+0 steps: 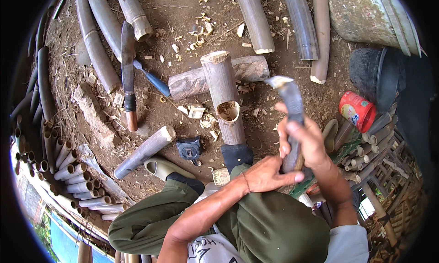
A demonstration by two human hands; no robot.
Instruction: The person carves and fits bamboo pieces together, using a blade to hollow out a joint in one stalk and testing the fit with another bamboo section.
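My right hand (308, 142) is wrapped around the middle of a curved knife (291, 98), its bright tip pointing up and away from me. My left hand (265, 175) closes round its lower end, thumb stretched out along the near side; its fingers are mostly hidden. Both hands are above my right knee. To their left lies a thick bamboo section (219, 80) with an oval hole cut in its wall. Its far part crosses a short log (187, 83), and its near end meets my dark-socked foot (237, 154). Neither hand touches the bamboo.
A long knife (128, 66), a blue-handled tool (155, 82), a loose bamboo piece (146, 151) and a black tape measure (189, 149) lie leftward. Bamboo poles (256, 25) lie at the far side. Rightward are a red tub (361, 112), a black bucket (366, 71) and stacked bamboo (382, 137).
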